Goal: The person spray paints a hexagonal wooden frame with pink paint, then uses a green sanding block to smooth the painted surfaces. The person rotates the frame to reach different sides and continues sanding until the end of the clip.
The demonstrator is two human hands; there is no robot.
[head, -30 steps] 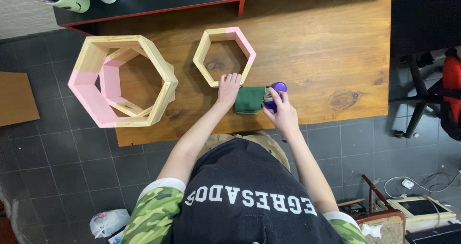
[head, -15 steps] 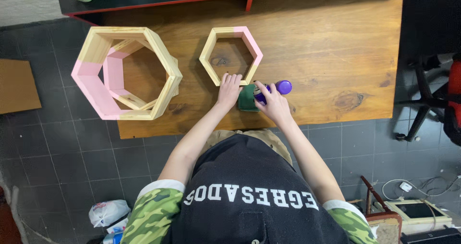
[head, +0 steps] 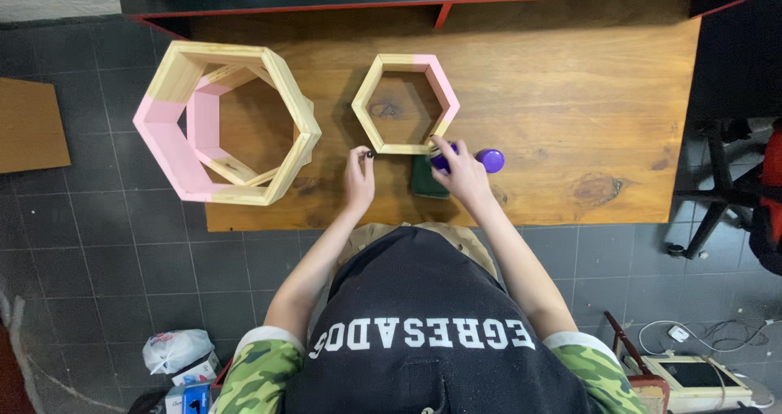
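Head view: beside the small hexagon frame (head: 405, 104), our right hand (head: 463, 173) grips a purple bottle (head: 479, 160) while our left hand (head: 358, 179) rests empty, fingers curled.

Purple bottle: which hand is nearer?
Right. The right hand lies on the purple bottle, fingers across it. The left hand rests on the wooden table, off to the bottle's left, apart from it.

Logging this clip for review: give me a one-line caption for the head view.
Right hand grips a purple bottle over a dark green cloth; left hand rests beside a small hexagonal wooden frame.
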